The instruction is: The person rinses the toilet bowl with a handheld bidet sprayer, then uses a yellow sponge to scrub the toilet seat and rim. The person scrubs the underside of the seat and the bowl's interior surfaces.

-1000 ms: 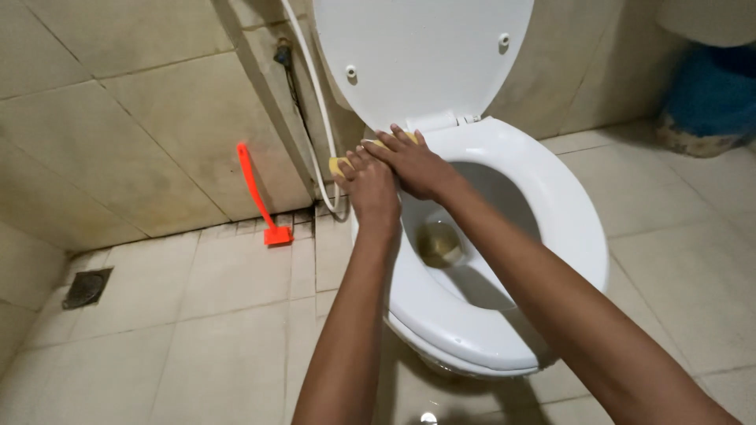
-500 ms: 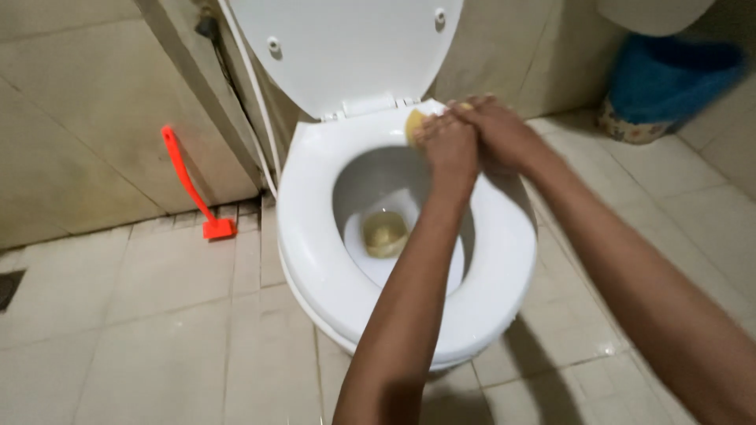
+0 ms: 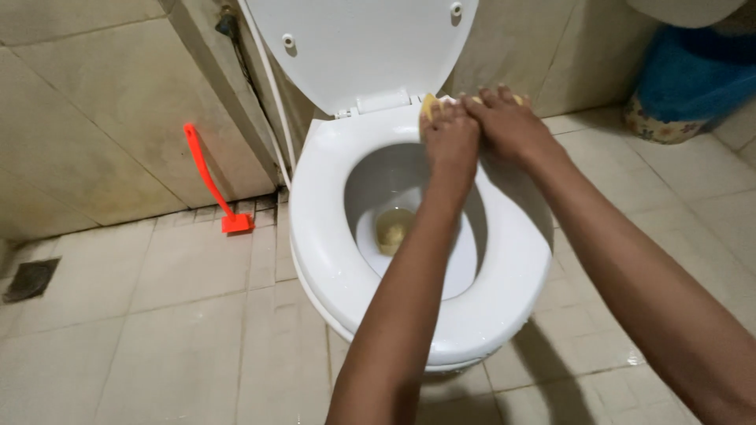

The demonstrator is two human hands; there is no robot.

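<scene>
Raised lid (image 3: 370, 47) just behind; open seat (image 3: 331, 205) leftward.

Orange long-handled brush (image 3: 209, 179): leans tilted against the left wall, its head resting on the floor at the wall's foot.
White hose (image 3: 272, 94): runs down the wall just left of the raised lid, from a dark fitting (image 3: 227, 24) near the top.
Floor drain (image 3: 30, 279): dark square grate, set in the floor at the far left, well apart from the brush.
Blue bin (image 3: 693, 75): stands in the far right corner, with a patterned band around its base.
Wall tiles (image 3: 87, 118): large, beige, stained.
Floor tiles (image 3: 157, 315): pale beige, larger squares, with a strip of small tiles along the wall; wet patches at lower right.
</scene>
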